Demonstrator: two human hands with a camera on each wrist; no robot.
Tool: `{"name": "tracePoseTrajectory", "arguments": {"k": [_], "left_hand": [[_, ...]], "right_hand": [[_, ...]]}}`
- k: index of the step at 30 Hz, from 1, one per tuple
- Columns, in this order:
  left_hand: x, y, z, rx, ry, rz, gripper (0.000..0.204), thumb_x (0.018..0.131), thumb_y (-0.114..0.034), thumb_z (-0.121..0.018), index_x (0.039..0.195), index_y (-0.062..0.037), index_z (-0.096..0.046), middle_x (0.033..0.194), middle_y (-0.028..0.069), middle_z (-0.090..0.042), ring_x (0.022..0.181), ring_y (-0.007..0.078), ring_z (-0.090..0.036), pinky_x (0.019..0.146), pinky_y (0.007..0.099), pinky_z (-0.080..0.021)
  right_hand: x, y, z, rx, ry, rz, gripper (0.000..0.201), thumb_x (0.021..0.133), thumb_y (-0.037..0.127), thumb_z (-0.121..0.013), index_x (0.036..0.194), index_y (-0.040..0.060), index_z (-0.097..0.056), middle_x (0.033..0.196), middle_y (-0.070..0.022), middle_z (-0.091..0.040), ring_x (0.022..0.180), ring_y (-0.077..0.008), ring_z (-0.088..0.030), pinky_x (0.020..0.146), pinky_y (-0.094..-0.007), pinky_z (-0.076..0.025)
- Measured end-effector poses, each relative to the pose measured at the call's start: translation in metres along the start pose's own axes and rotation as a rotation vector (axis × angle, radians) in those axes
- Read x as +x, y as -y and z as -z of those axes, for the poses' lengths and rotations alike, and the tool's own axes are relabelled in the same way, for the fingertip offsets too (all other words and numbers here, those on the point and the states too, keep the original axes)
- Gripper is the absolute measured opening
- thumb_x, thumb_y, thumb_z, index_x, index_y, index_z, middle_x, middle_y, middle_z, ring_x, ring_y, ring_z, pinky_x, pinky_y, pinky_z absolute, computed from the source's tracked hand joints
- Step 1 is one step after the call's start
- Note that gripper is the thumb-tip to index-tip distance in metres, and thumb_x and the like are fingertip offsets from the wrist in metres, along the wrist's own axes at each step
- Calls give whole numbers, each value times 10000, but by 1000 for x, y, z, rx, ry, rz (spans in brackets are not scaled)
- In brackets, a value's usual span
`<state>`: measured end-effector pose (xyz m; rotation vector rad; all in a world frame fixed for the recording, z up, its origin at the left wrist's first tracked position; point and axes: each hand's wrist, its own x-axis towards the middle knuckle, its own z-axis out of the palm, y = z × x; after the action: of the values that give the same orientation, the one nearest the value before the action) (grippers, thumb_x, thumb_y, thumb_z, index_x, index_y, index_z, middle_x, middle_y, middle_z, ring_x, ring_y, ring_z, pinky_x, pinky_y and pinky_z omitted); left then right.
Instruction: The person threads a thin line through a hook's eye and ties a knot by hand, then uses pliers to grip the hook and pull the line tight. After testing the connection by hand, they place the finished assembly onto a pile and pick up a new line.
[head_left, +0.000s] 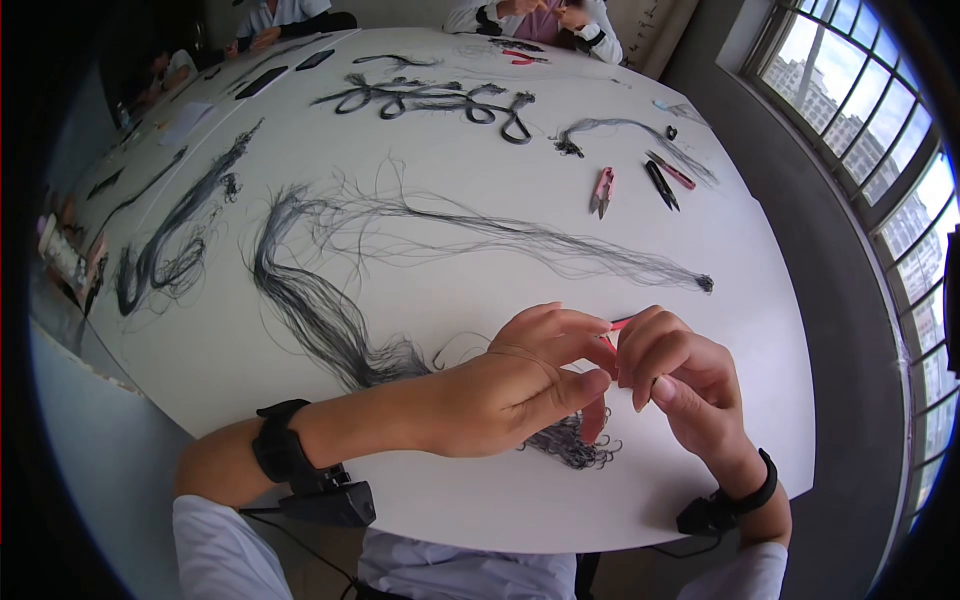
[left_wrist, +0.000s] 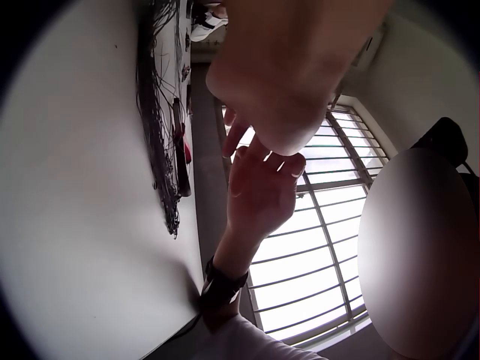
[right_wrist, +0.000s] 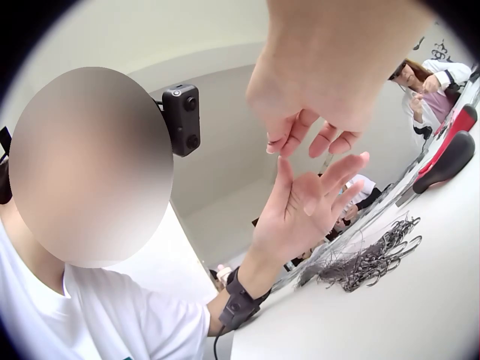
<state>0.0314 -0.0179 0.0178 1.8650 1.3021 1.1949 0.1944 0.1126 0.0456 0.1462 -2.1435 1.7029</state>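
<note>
My right hand [head_left: 690, 390] has bent fingers, and its thumb and forefinger pinch a small dark thing [head_left: 656, 381], too small to identify. Facing it, my left hand [head_left: 530, 385] has its fingers apart and loosely bent; no held thing shows in it. In the right wrist view the left hand [right_wrist: 296, 214] is palm up beneath the right hand [right_wrist: 315, 90]. A bundle of dark strands with hooked ends [head_left: 572, 442] lies on the table under the left hand. A tool with red and black handles [right_wrist: 450, 154] is partly hidden behind the hands in the head view.
Long loose dark strands [head_left: 320, 310] spread over the white table [head_left: 450, 500]. Farther back lie looped strands [head_left: 430, 100], pink snips [head_left: 603, 190], black snips [head_left: 662, 186] and two phones. Other people sit across the table; a barred window [head_left: 850, 90] is at the right.
</note>
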Motion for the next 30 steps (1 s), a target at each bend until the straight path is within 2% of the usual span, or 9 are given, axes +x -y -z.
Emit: {"name": "tracePoseTrajectory", "arguments": {"k": [3, 5, 12, 15, 18, 21, 23, 29, 30], "left_hand": [[1, 1, 1, 0, 138, -69, 364, 991, -307, -299, 1049, -82, -579, 1138, 31, -508, 1219, 163, -357, 1106, 435, -67], [3, -4, 4, -3, 363, 1, 286, 984, -273, -340, 1024, -111, -573, 1048, -12, -554, 1156, 128, -424, 1112, 446, -27], [-3, 2, -9, 65, 196, -129, 145, 949, -184, -442, 1010, -129, -561, 995, -6, -559, 1045, 147, -474, 1081, 430, -140], [0, 1, -12, 45, 166, -97, 113, 928, -162, -483, 1011, -121, -547, 960, 0, -551, 989, 168, -480, 1011, 408, -247], [1, 1, -16, -68, 70, -37, 186, 928, -142, -459, 833, -45, -586, 763, 42, -533, 842, 230, -493, 839, 379, -365], [0, -8, -10, 50, 180, -186, 235, 946, -166, -418, 820, -45, -574, 777, 52, -526, 822, 229, -473, 851, 367, -357], [0, -20, -4, -26, 371, -23, 205, 949, -196, -434, 829, -86, -559, 887, 35, -503, 954, 210, -440, 926, 351, -307], [-4, -29, -5, -484, 624, 143, 456, 997, -341, -233, 818, -71, -555, 878, 32, -499, 953, 196, -436, 915, 325, -307], [-5, -32, -3, -484, 627, 143, 456, 997, -341, -233, 818, -71, -555, 878, 32, -499, 953, 196, -436, 915, 325, -307]], "right_hand": [[-1, 2, -4, 122, -56, -76, 96, 868, 113, -549, 818, 43, -591, 856, -57, -569, 853, -183, -477, 821, -338, -362], [0, -2, -1, 84, -6, -4, 97, 866, 113, -550, 812, 46, -595, 851, -53, -571, 856, -185, -474, 826, -340, -359], [0, 10, -4, 55, 198, 94, 116, 845, 108, -563, 764, 61, -631, 832, -40, -598, 872, -204, -451, 840, -335, -338], [2, 13, -3, 60, 281, 106, 112, 833, 96, -571, 759, 64, -648, 846, -45, -614, 884, -215, -461, 856, -332, -332], [1, 15, -4, 53, 312, 152, 103, 834, 94, -570, 765, 58, -636, 864, -52, -605, 894, -223, -471, 857, -346, -342], [0, 8, -1, 19, 42, 170, 111, 860, 105, -545, 787, 41, -599, 867, -83, -559, 880, -222, -495, 842, -378, -382], [0, 5, 0, 97, -37, 103, 127, 877, 115, -527, 795, 31, -575, 845, -81, -543, 879, -214, -502, 843, -376, -391], [0, 2, 1, 300, -252, -1, 140, 906, 112, -486, 825, 15, -549, 830, -73, -525, 851, -184, -515, 818, -357, -410], [1, 2, 4, 286, -285, -36, 145, 917, 114, -481, 837, 10, -543, 823, -67, -539, 797, -147, -519, 756, -305, -426]]}}
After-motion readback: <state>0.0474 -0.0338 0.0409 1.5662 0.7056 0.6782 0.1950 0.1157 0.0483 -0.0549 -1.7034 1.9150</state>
